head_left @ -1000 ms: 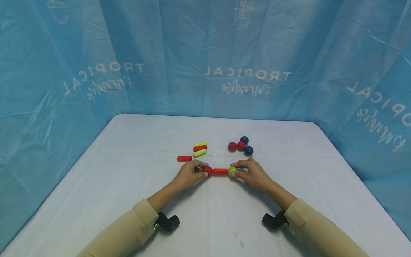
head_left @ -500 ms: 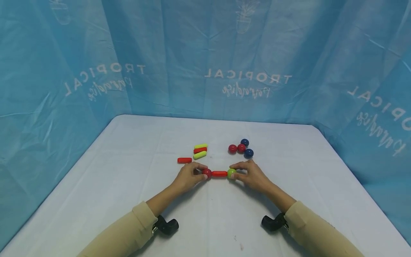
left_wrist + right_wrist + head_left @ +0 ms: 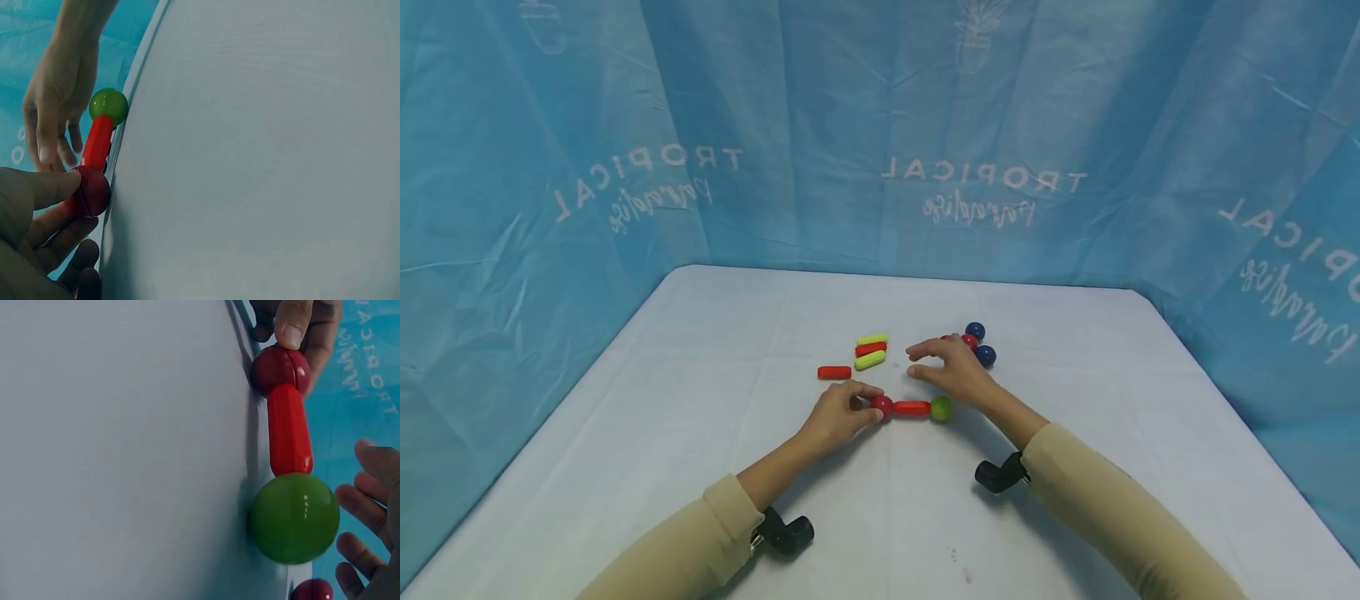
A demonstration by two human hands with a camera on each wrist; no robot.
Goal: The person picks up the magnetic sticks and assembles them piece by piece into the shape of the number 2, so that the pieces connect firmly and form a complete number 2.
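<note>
In the head view, a red ball, a red rod and a green ball are joined end to end in a line on the white table. My left hand pinches the red ball between thumb and fingers. My right hand, fingers spread and holding nothing, is above the table just beyond the green ball. The right wrist view shows its fingers apart from the green ball. A loose red ball lies behind the right hand; another is mostly hidden by it.
Two blue balls lie beside the loose red ones. Left of them, two yellow-green rods and a red rod lie together, with another red rod nearer the left hand. A blue curtain hangs around the table.
My right hand has let go of the green ball and moved away toward the loose balls, its fingers spreading. My left hand keeps its pinch on the red ball.
</note>
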